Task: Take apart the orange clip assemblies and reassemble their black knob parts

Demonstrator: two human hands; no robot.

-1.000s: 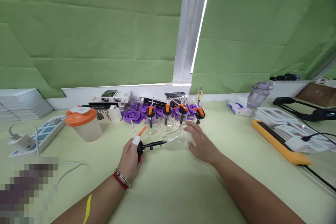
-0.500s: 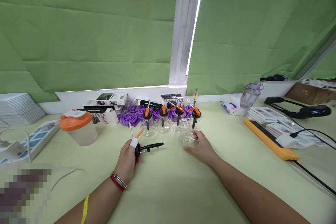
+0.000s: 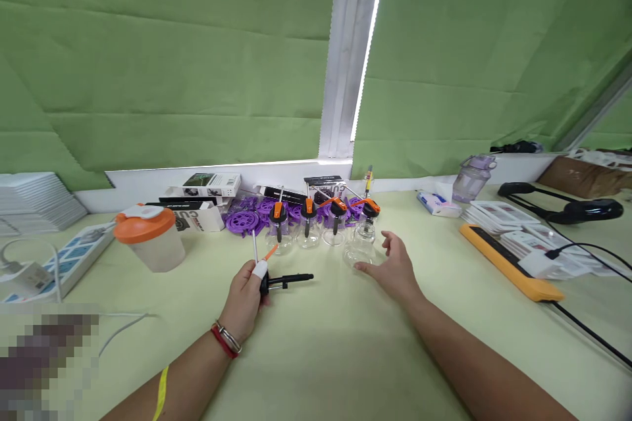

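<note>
My left hand (image 3: pixel 245 296), with white tape or a cap on one finger, is closed around a black lid assembly (image 3: pixel 286 279). That part has an orange lever, a thin metal rod and a long black stem pointing right. To the right, a clear glass jar (image 3: pixel 359 253) without a lid stands on the table. Beside it is my right hand (image 3: pixel 395 270), its thumb and fingers spread apart; whether the thumb tip touches the glass I cannot tell. Behind stand several similar jars (image 3: pixel 307 237) topped with black lids (image 3: pixel 309 210) and orange levers.
Purple spoked plastic parts (image 3: pixel 241 222) and small boxes (image 3: pixel 212 183) lie at the back. An orange-lidded container (image 3: pixel 158 250) and a white power strip (image 3: pixel 74 256) stand left. On the right are a yellow-orange power strip (image 3: pixel 508 263), white packets (image 3: pixel 498 214) and a purple bottle (image 3: pixel 473 179).
My right hand has loosened from the glass jar and spread its fingers, moving slightly right. The jar sits slightly farther right. My left hand, holding the lid assembly, has shifted a little right.
</note>
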